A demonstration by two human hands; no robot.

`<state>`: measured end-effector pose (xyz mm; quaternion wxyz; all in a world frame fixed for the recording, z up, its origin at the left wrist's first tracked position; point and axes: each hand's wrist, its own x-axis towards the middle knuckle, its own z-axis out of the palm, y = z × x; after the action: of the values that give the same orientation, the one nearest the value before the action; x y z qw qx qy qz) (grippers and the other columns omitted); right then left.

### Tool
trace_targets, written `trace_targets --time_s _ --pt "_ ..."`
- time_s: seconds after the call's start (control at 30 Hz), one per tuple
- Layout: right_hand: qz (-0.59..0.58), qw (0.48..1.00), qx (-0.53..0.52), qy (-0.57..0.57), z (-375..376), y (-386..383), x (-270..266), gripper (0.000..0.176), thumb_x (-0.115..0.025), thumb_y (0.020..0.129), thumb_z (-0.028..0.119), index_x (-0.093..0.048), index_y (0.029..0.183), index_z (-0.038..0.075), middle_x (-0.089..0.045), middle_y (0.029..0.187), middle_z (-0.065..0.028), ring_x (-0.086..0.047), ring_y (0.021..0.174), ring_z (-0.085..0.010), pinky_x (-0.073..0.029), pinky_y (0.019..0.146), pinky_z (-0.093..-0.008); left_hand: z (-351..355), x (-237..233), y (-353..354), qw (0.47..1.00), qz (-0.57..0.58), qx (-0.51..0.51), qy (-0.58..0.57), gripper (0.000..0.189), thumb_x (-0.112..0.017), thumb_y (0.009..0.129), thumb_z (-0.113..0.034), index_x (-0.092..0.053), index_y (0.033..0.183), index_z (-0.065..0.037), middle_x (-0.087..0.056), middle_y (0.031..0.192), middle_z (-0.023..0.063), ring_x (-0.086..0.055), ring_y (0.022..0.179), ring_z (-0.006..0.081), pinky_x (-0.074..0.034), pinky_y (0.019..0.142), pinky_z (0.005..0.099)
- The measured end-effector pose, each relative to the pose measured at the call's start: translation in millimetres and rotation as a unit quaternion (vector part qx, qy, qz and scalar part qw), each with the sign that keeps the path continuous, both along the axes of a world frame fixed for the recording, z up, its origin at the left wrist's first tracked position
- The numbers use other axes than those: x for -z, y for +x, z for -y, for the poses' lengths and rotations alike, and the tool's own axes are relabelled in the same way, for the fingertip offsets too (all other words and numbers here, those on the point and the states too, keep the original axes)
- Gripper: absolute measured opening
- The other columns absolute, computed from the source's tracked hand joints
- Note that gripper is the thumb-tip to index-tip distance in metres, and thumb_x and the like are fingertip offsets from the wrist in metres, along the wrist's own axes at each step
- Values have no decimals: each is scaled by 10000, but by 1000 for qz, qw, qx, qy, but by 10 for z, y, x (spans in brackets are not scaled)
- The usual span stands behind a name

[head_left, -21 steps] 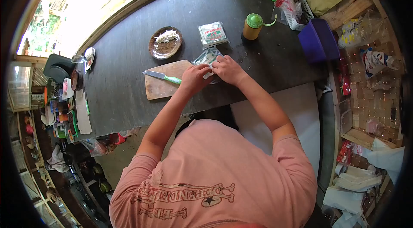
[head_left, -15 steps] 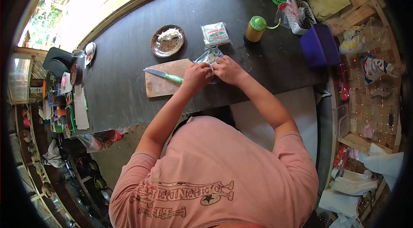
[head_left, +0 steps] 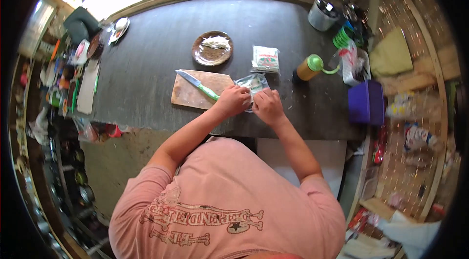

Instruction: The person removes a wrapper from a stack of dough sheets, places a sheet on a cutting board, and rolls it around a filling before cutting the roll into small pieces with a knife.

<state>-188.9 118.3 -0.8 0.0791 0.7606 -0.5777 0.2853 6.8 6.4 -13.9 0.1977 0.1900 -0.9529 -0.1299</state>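
Note:
A clear plastic packet with green print [head_left: 254,83] lies at the right end of the wooden cutting board [head_left: 188,97]. Both hands pinch its near edge: my left hand [head_left: 235,99] on the left side, my right hand [head_left: 267,106] on the right, a small gap between them. A knife with a green handle [head_left: 198,84] rests diagonally on the board, left of my left hand. Beyond the packet is a square pack with red and green print [head_left: 265,59]. A brown plate [head_left: 197,53] farther back holds pale shreds [head_left: 216,42].
To the right are a bottle with a green lid [head_left: 309,68], a purple bin [head_left: 366,103], a white basket [head_left: 361,75] and a grey container [head_left: 322,16]. At the far left of the dark table [head_left: 146,63] stand a small plate [head_left: 118,31] and several kitchen items.
The camera view has shifted, so the table items appear farther right and mostly lower. Both hands remain at the packet, with only slight finger movement.

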Motion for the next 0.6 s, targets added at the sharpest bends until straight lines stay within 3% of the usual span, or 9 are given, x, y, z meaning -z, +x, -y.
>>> trace_targets --time_s 0.07,0.13,0.27,0.6 --pt "20 1000 -15 2 16 47 -77 139 -794 821 123 -693 908 162 -716 994 19 -663 1046 -218 -485 868 -435 37 91 1 1000 2 -12 -9 147 -803 880 -280 -813 969 -163 -782 1133 33 -769 1035 240 -574 956 440" --pt "10 1000 0 5 -39 12 -207 131 -803 841 131 -697 911 165 -728 994 33 -668 1046 -217 -489 860 -438 33 98 -7 997 79 -13 10 172 -819 884 -282 -817 1003 -159 -796 1151 7 -770 1073 249 -577 998 427" --pt "28 999 36 21 -43 -163 -61 86 -822 860 145 -750 907 155 -745 1004 38 -670 1058 -224 -508 871 -438 5 72 -11 1000 25 -4 -14 176 -810 892 -281 -816 1001 -143 -793 1158 17 -766 1060 245 -565 998 424" --pt "34 998 21 50 38 5 -30 77 -829 874 135 -776 927 151 -749 1012 18 -673 1059 -245 -517 887 -432 -39 163 -59 997 45 -20 -61 87 -765 870 -211 -796 910 -140 -790 1056 22 -772 983 222 -562 996 411"
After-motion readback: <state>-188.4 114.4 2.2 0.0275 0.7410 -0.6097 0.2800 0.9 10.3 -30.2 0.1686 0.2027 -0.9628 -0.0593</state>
